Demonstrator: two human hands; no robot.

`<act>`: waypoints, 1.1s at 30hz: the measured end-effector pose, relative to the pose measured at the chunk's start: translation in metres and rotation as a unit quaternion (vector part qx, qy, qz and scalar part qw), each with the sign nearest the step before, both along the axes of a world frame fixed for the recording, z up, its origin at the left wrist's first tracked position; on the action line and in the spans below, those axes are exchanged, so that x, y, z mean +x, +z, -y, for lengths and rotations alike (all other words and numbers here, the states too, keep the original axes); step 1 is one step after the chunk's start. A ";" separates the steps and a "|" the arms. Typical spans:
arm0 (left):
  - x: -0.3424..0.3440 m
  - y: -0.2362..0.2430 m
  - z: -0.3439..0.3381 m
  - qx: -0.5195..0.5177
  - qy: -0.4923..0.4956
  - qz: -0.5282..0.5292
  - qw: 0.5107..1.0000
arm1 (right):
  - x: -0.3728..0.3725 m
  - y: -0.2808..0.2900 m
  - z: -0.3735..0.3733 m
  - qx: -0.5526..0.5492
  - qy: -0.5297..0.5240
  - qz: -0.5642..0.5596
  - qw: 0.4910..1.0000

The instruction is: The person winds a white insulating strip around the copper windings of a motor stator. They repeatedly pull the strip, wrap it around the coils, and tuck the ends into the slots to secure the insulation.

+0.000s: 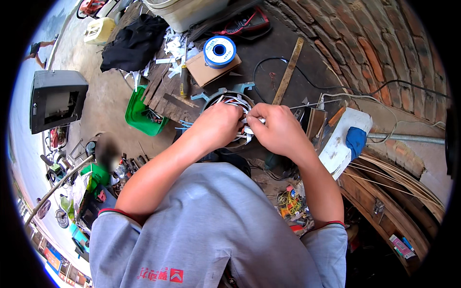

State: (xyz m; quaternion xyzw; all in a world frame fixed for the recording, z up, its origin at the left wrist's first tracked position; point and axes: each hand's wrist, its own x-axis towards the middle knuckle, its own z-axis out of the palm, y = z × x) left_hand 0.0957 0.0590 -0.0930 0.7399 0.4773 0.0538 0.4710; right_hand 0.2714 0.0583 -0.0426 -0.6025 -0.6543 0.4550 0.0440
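A round motor stator (244, 88) with grey metal lugs sits in front of me, copper windings and white insulation strips (235, 100) showing in its opening. My left hand (222, 124) is closed over the stator's left part, fingers curled down among the strips; its fingertips are hidden. From the right, my right hand (276, 126) reaches to the same opening, thumb and forefinger pinched together. What lies between those fingers is too small to make out. A white strip end shows just beneath the right thumb. Blue wires (184, 126) stick out beside my left wrist.
Beyond the stator, a blue-and-white wire spool (220, 52) rests on a cardboard box (200, 70). A green bin (139, 115) stands to the left, a wooden strip (289, 69) ahead. At right, a white board (342, 144) carries a blue cloth (356, 142); a brick wall (374, 53) rises behind.
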 end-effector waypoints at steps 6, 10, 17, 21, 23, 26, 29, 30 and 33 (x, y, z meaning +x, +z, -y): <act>0.000 0.007 0.023 0.102 -0.100 -0.112 0.983 | 0.007 -0.012 0.006 0.003 -0.039 -0.026 0.999; 0.003 0.019 0.030 0.089 -0.073 -0.127 0.985 | 0.010 -0.012 0.013 -0.012 -0.043 -0.048 0.998; 0.008 0.017 0.030 0.071 -0.066 -0.148 0.984 | 0.015 -0.019 0.028 -0.006 -0.108 -0.130 0.986; 0.006 0.022 0.027 0.098 -0.121 -0.186 0.970 | 0.010 -0.020 0.029 -0.003 -0.125 -0.124 0.984; 0.005 0.018 0.024 0.086 -0.125 -0.177 0.972 | 0.008 -0.021 0.029 -0.015 -0.142 -0.127 0.982; 0.006 0.018 0.022 0.041 -0.093 -0.153 0.983 | 0.008 -0.030 0.033 0.017 -0.155 -0.173 0.973; 0.012 0.009 0.035 0.047 -0.001 -0.134 0.990 | 0.010 -0.039 0.036 0.017 -0.168 -0.204 0.964; 0.011 0.011 0.038 0.047 -0.010 -0.119 0.992 | 0.010 -0.040 0.036 0.019 -0.165 -0.203 0.965; 0.005 0.018 0.048 0.080 -0.030 -0.076 0.993 | 0.012 -0.045 0.036 0.049 -0.153 -0.203 0.966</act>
